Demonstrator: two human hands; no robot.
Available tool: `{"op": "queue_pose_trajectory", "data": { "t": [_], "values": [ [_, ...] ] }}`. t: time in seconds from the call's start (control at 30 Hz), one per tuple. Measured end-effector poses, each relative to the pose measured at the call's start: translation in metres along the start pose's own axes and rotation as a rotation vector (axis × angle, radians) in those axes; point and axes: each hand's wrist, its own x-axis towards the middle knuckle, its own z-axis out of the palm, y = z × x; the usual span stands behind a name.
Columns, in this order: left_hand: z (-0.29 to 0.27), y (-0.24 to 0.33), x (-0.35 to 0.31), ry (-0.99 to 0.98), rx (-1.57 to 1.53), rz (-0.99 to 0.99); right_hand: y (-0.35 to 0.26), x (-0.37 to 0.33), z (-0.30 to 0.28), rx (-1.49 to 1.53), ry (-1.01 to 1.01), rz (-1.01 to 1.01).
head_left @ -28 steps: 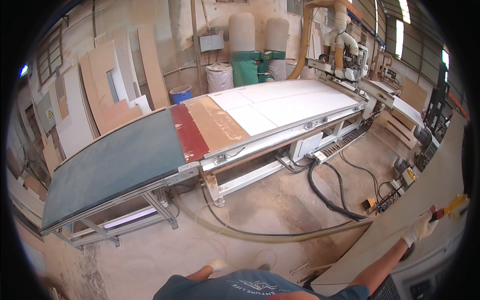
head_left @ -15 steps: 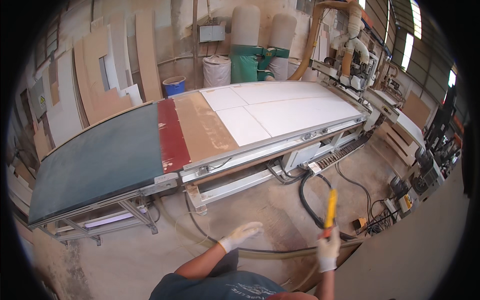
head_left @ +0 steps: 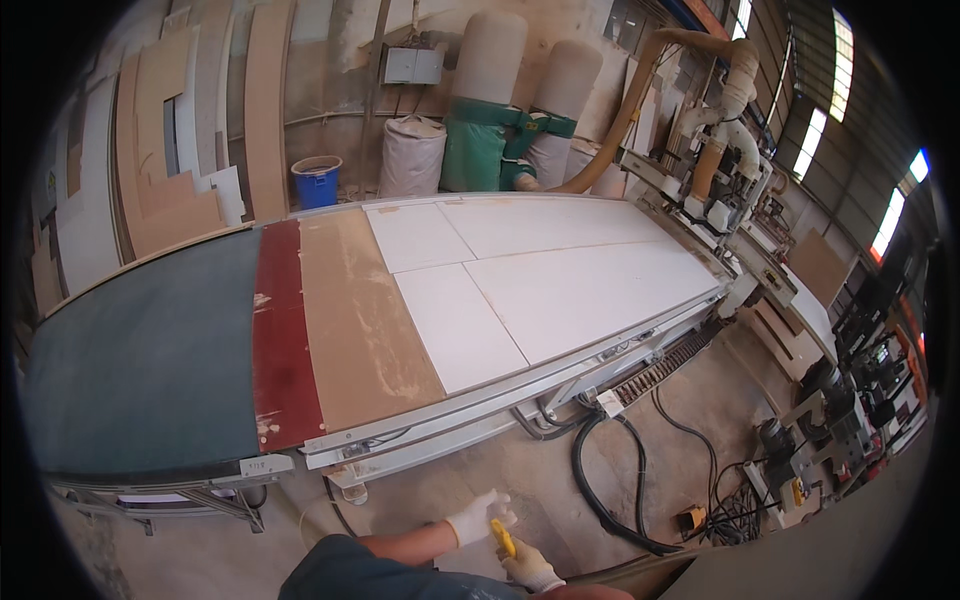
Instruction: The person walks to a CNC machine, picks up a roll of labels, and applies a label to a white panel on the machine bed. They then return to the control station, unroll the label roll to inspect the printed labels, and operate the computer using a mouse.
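My right hand [head_left: 532, 568], in a white glove, is closed round a slim yellow hand tool [head_left: 503, 537] low in the middle of the picture. Its exact kind is not clear. The tool points up and to the left. Beside its far end is my left hand [head_left: 480, 518], also gloved, with fingers apart; whether it touches the tool I cannot tell. Both hands are in front of the long machine table, where white panels [head_left: 580, 290] lie side by side. Left of them come a bare brown board [head_left: 365, 310] and a red strip [head_left: 285, 340].
A dark green conveyor belt [head_left: 150, 350] extends at the left. The machine head [head_left: 715, 190] with its hoses stands at the right end. A thick black cable [head_left: 590, 480] loops across the floor. Behind the table are a blue bucket [head_left: 317, 185] and dust bags [head_left: 490, 60].
My right hand has swung left with the yellow tool, from far right to close by my left hand. My left hand is slightly lower. The view has shifted and sits closer to the table.
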Motion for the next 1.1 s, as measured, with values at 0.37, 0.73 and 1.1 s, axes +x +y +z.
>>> {"op": "queue_pose_trajectory", "data": {
  "t": [0.37,0.73,1.1],
  "values": [
    [-0.082,0.255,0.098,0.652,0.934,0.673,-0.029,0.129,-0.049,-0.204,0.295,0.078],
    [0.036,0.231,0.185,0.676,2.051,0.709,0.164,0.099,-0.180,-0.058,0.670,0.449],
    [0.123,0.162,0.329,1.229,1.927,0.364,0.382,0.114,-0.369,0.266,0.842,0.520]
  ]
}}
